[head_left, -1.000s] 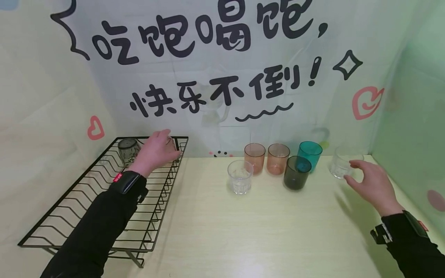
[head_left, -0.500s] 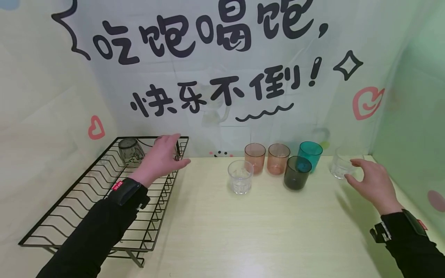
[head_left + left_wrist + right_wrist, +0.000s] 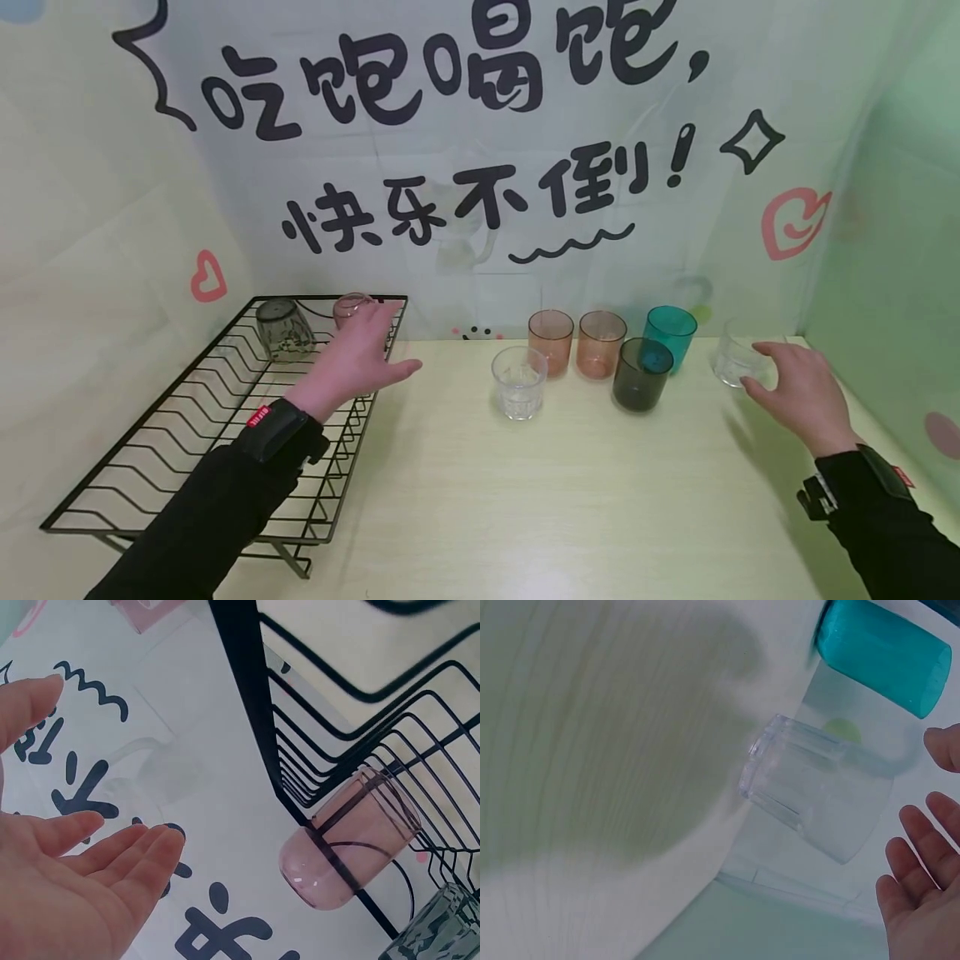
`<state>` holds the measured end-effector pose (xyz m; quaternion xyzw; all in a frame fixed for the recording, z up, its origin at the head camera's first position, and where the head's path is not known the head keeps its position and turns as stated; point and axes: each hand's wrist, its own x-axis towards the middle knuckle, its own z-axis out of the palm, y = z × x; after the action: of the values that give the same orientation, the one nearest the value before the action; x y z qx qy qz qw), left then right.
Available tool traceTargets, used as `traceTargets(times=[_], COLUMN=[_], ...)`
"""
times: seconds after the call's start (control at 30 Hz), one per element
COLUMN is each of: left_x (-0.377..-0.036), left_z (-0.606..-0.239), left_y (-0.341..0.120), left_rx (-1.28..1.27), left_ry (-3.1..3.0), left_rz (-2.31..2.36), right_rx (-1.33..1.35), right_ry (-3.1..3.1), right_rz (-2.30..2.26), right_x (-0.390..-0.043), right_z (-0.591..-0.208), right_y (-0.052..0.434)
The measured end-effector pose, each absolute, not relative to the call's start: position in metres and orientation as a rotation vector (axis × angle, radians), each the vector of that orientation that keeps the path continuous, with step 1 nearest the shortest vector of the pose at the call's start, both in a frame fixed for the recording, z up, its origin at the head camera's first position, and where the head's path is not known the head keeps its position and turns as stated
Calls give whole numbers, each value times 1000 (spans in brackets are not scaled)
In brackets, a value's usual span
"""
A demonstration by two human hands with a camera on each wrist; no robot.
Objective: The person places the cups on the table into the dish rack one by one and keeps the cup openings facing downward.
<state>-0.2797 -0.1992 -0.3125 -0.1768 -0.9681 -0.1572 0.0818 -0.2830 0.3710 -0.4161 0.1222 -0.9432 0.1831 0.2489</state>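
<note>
My left hand is above the far end of the black wire rack, fingers spread and holding nothing. Just behind it a pink glass stands upside down on the rack; in the left wrist view the hand is apart from it. A dark grey patterned glass sits to its left, also upside down. At the right, my right hand is beside a clear glass standing upright on the table. Its thumb and fingers are parted, and the right wrist view shows a gap to the glass.
Mid-table stand another clear glass, two pink-orange glasses, a dark grey glass and a teal glass. A printed cloth hangs behind the table, and a green side wall borders the right.
My left hand has come away from the pink glass, moving right and slightly nearer, which uncovers the glass on the rack. My right hand has hardly moved.
</note>
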Motion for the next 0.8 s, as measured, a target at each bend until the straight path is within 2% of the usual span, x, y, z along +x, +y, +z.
traceTargets(times=[0.8], left_x=[-249], left_z=[-326], left_y=[-183], left_rx=[-690], left_ry=[-2836], left_rz=[-484], right_rx=[340], right_ry=[-2607], right_rz=[350], right_x=[-305], right_z=[-425], right_y=[363])
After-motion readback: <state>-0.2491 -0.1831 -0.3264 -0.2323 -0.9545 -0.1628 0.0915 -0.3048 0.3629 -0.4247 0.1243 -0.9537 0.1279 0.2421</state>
